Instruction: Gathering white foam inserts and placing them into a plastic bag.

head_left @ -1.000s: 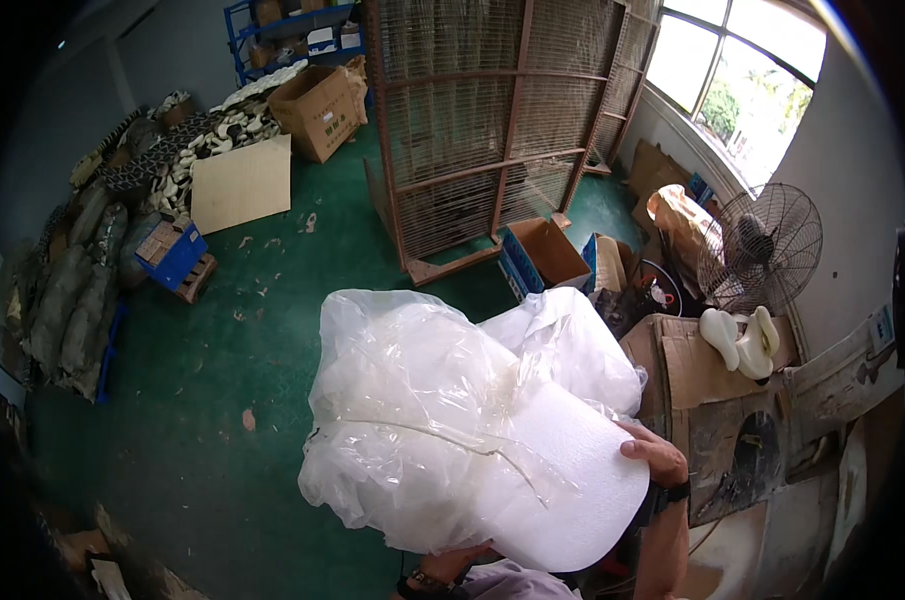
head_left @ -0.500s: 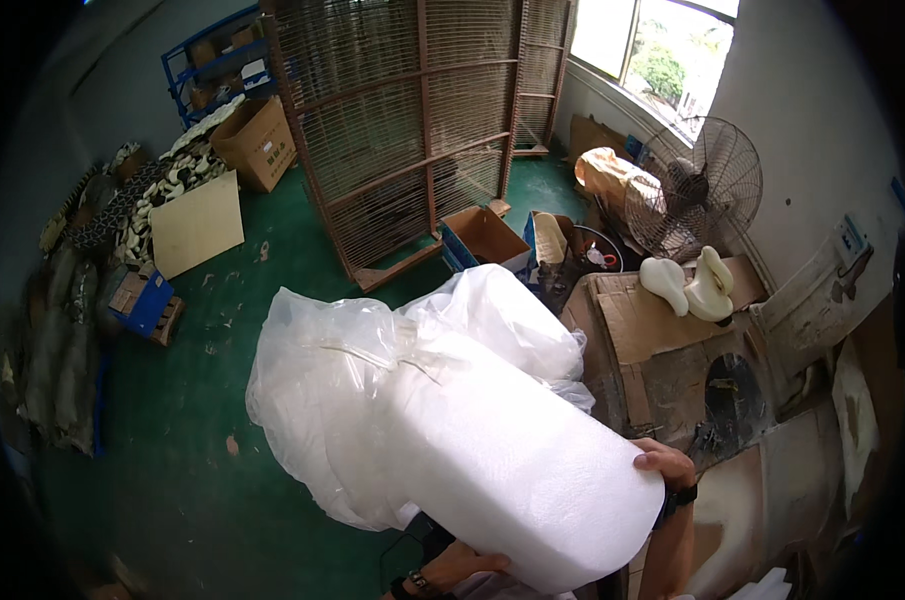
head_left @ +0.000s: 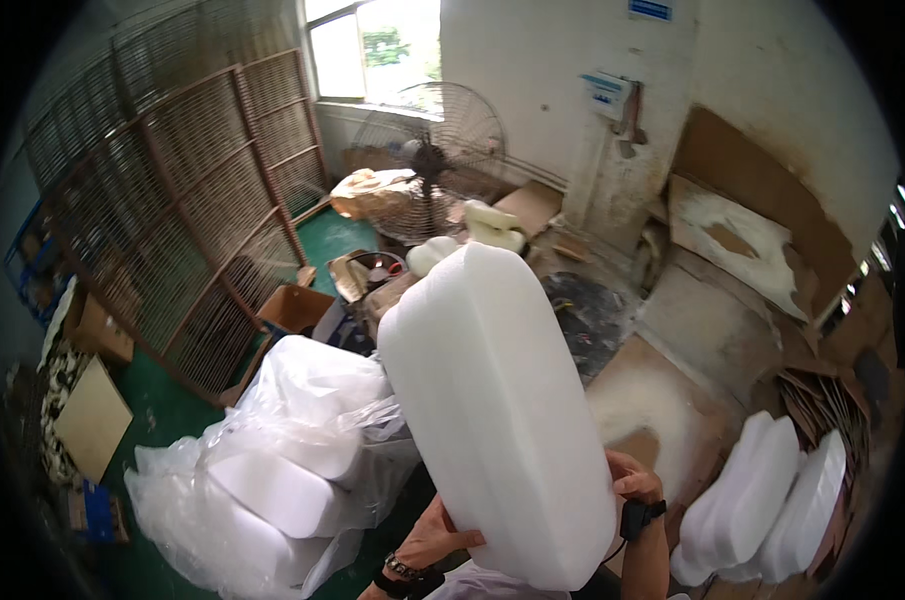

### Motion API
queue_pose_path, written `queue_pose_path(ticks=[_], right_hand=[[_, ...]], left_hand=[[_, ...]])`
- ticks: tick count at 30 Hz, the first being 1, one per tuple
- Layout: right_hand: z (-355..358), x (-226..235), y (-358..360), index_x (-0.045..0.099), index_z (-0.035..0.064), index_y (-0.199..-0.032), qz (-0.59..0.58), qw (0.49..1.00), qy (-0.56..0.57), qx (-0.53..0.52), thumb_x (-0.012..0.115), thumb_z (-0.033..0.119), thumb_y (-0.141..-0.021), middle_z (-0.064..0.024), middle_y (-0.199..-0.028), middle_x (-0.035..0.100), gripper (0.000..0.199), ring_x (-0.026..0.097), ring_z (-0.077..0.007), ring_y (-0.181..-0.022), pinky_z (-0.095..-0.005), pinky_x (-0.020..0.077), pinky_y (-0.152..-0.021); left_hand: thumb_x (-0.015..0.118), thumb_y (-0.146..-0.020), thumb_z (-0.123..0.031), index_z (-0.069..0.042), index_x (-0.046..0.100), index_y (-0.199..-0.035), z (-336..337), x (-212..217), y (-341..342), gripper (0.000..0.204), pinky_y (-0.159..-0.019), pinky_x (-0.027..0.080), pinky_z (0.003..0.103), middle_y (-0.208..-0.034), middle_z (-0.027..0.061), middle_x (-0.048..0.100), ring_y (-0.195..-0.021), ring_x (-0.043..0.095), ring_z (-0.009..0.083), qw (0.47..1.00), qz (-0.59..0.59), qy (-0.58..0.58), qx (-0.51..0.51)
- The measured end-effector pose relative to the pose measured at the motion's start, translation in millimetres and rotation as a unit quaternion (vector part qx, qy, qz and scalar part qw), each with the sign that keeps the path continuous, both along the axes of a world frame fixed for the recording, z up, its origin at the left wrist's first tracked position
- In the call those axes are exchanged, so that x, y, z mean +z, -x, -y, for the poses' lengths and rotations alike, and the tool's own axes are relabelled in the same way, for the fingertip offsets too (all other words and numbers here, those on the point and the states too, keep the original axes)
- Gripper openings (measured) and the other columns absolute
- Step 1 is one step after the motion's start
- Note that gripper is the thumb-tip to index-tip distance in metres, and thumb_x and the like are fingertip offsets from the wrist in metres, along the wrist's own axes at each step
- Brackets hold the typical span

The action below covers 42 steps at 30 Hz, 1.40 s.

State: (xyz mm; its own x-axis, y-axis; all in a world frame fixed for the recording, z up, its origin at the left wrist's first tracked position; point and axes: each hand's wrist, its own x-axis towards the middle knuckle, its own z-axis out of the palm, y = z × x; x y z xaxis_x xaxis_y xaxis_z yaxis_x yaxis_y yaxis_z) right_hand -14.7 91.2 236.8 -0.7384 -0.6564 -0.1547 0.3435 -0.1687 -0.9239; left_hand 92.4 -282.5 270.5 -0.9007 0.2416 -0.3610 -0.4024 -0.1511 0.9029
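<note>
A long white foam block with rounded edges stands tilted in front of me, its far end raised. My left hand grips its lower left side, thumb on the near face. My right hand holds the lower right side, its fingers partly hidden behind the block. To the left, a clear plastic bag lies open around several similar white foam blocks. More white foam pieces stand at the lower right, apart from my right hand.
A wire-mesh rack stands at the back left. Beyond the block are a large floor fan, cream moulded pieces and an open cardboard box. Dusty cardboard covers the right side, near stacked brown sheets.
Both hands have raised the foam block away from the plastic bag and turned it more upright. The bag now shows blocks inside. The view has swung right, bringing in the foam pieces there.
</note>
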Motion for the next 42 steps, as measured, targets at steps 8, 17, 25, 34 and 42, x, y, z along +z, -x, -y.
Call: queue_pose_path(ticks=[8,17,25,34,42], right_hand=[[-75,-35,-52,0.027,-0.0033,-0.160,0.035,0.982,-0.024,-0.184,0.077,0.064,-0.083,-0.0182,-0.157,0.043,0.114,0.042,-0.0282,-0.142,-0.0415,0.0306,-0.119],[-110,-25,-144,0.033,-0.0065,-0.156,0.076,0.909,-0.045,-0.408,0.077,0.058,-0.086,-0.0191,-0.152,0.049,0.105,0.045,-0.0290,-0.140,-0.0413,0.0316,-0.118],[-88,-15,-138,0.036,-0.0075,-0.153,0.060,0.836,-0.133,-0.529,0.076,0.043,-0.092,-0.0183,-0.148,0.051,0.089,0.047,-0.0274,-0.137,-0.0387,0.0322,-0.117],[-57,-136,-103,0.051,-0.0036,-0.145,0.132,0.741,-0.245,-0.611,0.086,0.047,-0.084,-0.0180,-0.139,0.060,0.087,0.057,-0.0245,-0.126,-0.0365,0.0437,-0.108],[-93,-181,-127,0.060,-0.0076,-0.135,0.192,0.711,-0.195,-0.647,0.085,0.047,-0.086,-0.0142,-0.125,0.067,0.078,0.064,-0.0240,-0.108,-0.0361,0.0521,-0.093]], left_hand=[[0.092,-0.076,-0.041,0.004,0.032,-0.153,-105,-34,87,0.108,-0.113,0.041,0.045,-0.145,0.0196,0.051,-0.136,0.048,0.0298,0.993,-0.030,-0.019,-0.113],[0.084,-0.086,-0.044,0.005,0.036,-0.151,-182,-68,127,0.094,-0.113,0.041,0.043,-0.143,0.0218,0.054,-0.133,0.052,0.0300,0.956,-0.041,-0.058,-0.286],[0.067,-0.099,-0.047,0.004,0.037,-0.155,-213,-156,159,0.082,-0.112,0.041,0.038,-0.145,0.0178,0.055,-0.133,0.053,0.0251,0.951,-0.005,-0.040,-0.308],[0.044,-0.100,-0.073,0.005,0.037,-0.155,-219,-233,149,0.096,-0.121,0.027,0.041,-0.157,0.0256,0.042,-0.148,0.037,0.0350,0.950,-0.001,0.061,-0.307],[0.046,-0.097,-0.074,0.005,0.029,-0.159,-235,-269,126,0.102,-0.126,0.022,0.044,-0.163,0.0307,0.030,-0.154,0.027,0.0400,0.925,-0.138,0.140,-0.325]])
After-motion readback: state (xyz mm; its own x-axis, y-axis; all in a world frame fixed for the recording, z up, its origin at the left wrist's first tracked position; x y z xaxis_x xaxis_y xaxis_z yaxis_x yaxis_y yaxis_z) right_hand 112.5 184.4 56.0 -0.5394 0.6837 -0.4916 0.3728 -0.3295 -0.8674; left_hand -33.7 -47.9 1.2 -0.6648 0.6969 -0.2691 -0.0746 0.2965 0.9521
